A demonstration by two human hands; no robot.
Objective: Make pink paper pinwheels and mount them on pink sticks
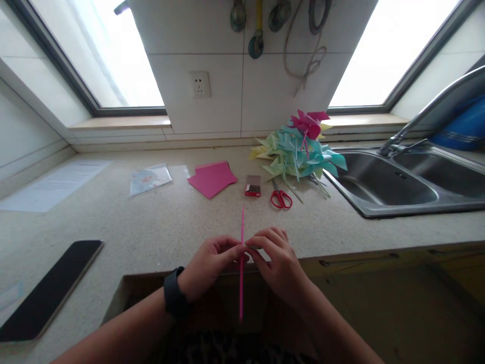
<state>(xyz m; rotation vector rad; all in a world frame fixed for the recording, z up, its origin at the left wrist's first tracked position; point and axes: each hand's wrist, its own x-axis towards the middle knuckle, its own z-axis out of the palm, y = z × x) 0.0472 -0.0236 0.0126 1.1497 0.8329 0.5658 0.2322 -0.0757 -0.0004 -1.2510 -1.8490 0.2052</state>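
Observation:
My left hand [209, 265] and my right hand [276, 261] meet at the front edge of the counter, fingertips pinched together around a thin pink stick [241, 227]. The stick stands nearly upright, reaching above the fingers and down below them. A dark watch sits on my left wrist. Whether something small is held at the fingertips besides the stick is too small to tell.
Pink paper sheets [212, 178], a small red box [252, 186], red scissors [281, 197] and a pile of paper pinwheels [299, 149] lie on the counter [151, 222]. A steel sink [409, 182] is at the right. A dark phone [49, 288] and a clear packet [149, 179] lie at the left.

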